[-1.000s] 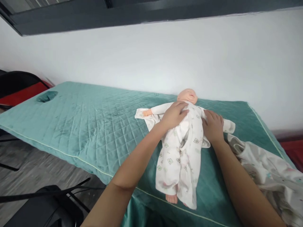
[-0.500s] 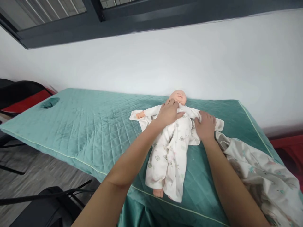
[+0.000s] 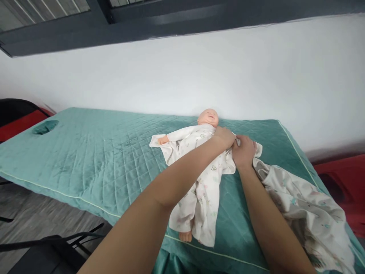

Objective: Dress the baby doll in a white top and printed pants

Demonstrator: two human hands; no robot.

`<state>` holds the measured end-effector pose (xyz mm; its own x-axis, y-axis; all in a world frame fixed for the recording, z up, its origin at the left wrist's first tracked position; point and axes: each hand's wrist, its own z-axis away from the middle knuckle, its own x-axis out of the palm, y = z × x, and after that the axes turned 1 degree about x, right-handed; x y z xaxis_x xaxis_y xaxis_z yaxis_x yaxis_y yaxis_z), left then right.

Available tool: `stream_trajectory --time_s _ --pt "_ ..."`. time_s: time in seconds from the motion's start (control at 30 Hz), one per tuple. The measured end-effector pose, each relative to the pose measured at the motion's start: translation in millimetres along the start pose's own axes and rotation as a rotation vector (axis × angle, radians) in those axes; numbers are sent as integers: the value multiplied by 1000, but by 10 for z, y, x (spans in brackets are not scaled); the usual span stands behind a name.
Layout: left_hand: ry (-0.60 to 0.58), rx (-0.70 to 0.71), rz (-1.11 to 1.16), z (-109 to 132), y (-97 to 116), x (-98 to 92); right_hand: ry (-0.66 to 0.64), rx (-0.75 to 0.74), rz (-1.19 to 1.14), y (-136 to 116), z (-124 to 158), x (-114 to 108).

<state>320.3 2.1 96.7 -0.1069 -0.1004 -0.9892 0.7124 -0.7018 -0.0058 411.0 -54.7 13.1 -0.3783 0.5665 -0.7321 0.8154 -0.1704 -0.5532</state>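
Observation:
A baby doll (image 3: 208,117) lies on its back, dressed in a white printed baby romper (image 3: 203,190). One bare foot shows below a leg opening. The doll's arm at the left sticks out of a white sleeve over a spread piece of cloth. My left hand (image 3: 225,137) reaches across the doll's chest and closes on the romper's sleeve at the right shoulder side; its fingertips are mostly hidden. Right beside it, my right hand (image 3: 244,151) is closed around the same sleeve, thumb towards the left hand. The sleeve's end pokes out beyond the knuckles.
The doll lies on a green quilted massage bed (image 3: 114,152) with a face hole at the far left. A crumpled printed white cloth (image 3: 310,213) lies near my right forearm. A red plastic stool (image 3: 345,186) stands at the right, a black chair (image 3: 54,251) at lower left, a wall behind.
My left hand has moved right from the doll's chest to the sleeve beside my right hand. The right hand stays at the sleeve. The view has shifted slightly.

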Motion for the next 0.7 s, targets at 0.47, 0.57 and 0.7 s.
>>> stream_trajectory --time_s 0.47,0.57,0.7 --pt "4 -54 -19 -103 -191 -23 29 125 -41 33 -18 -41" --pt "-8 -49 -9 -209 -78 83 27 154 -42 25 -20 -21" --pt "20 -4 -28 -224 3 156 -1 188 -45 39 -59 -19"
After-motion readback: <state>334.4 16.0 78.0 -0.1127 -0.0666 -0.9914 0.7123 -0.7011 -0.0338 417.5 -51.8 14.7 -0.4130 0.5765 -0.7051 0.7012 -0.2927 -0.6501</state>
